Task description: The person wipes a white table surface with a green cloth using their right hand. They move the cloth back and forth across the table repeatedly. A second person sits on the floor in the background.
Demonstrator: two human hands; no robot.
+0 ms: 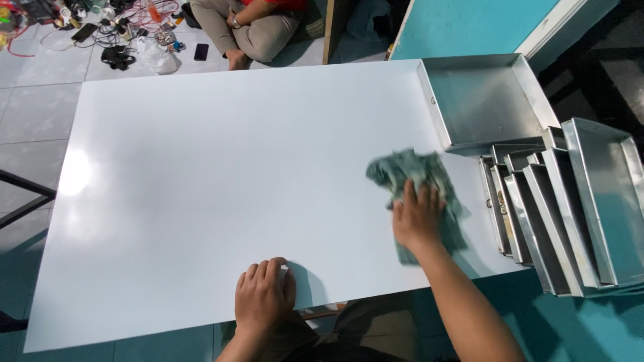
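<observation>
My right grip (417,218) presses flat on the crumpled grey-green cloth (409,175); left grip (263,295) rests curled on the white bench (201,167). A swipe right could knock the leaning steel trays (557,214) just beside it.

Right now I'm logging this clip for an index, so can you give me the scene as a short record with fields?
surface: white table
right hand: pressed flat on a greenish cloth, which is blurred
left hand: resting on the table's near edge, holding nothing
right side: one flat metal tray, behind a row of metal trays on edge
background: seated person on the floor
</observation>
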